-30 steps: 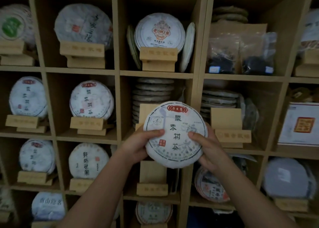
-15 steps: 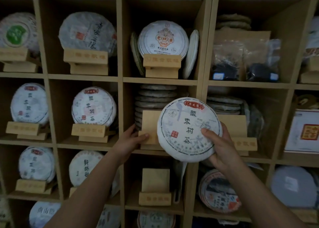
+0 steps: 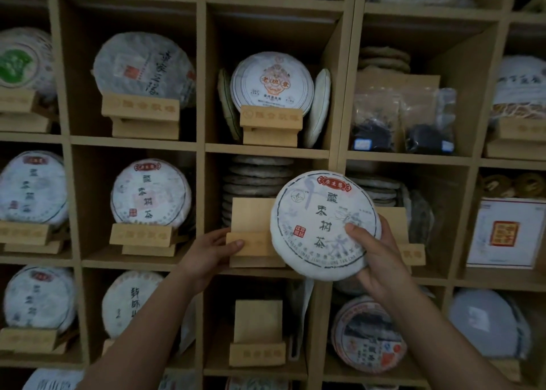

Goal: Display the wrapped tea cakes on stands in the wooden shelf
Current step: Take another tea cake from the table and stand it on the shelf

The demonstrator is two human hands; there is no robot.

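The left hand (image 3: 211,249) steadies the empty pale wooden stand (image 3: 251,236); the right hand (image 3: 373,259) grips the round white paper-wrapped tea cake (image 3: 322,224), which should settle upright behind the stand's front lip.

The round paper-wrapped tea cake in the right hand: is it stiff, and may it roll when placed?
The round paper-wrapped tea cake looks stiff: held at one edge by the right hand, it keeps flat. Being a disc, it may roll on edge. Its paper probably tears easily.
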